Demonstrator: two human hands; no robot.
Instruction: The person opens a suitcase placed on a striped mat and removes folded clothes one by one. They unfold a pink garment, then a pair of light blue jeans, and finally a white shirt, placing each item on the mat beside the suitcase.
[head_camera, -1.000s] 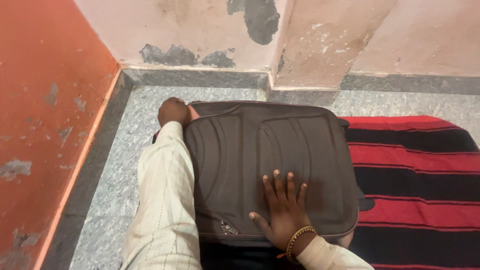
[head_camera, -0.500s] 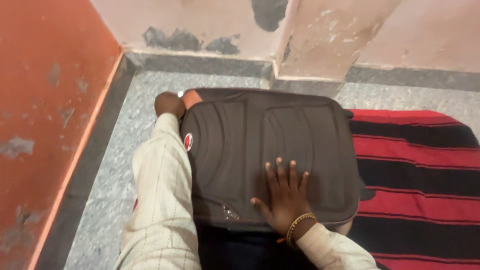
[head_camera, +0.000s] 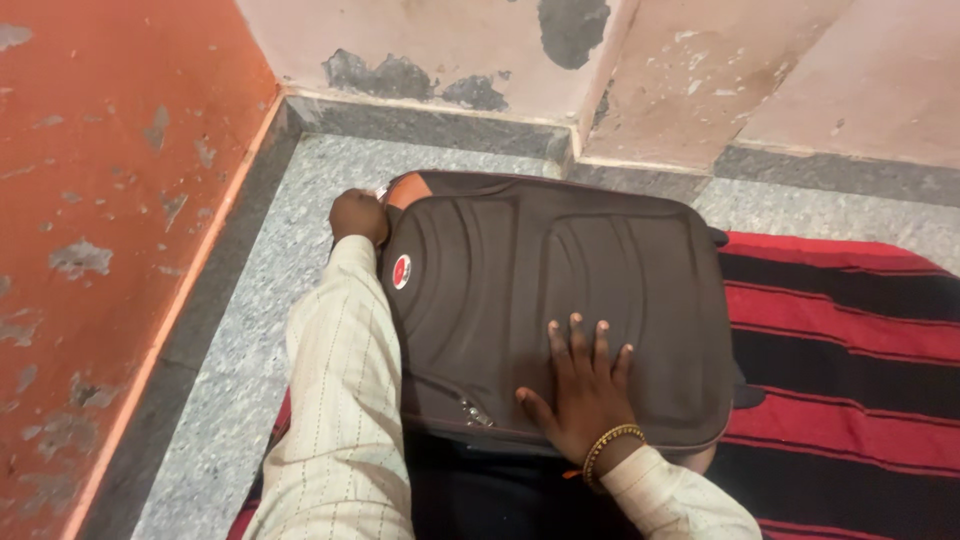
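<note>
Head view: right hand (head_camera: 585, 400) presses spread fingers flat on the suitcase (head_camera: 560, 290) while the left hand (head_camera: 357, 216) fists its far corner; best keep pressing steadily.

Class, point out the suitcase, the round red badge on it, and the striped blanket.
suitcase (head_camera: 560, 290), head view, middle of the dark lid.
round red badge (head_camera: 401, 271), head view, its centre.
striped blanket (head_camera: 850, 345), head view, a red stripe right of the case.

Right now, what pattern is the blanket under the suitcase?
Red and black stripes on the woven blanket, head view.
</note>
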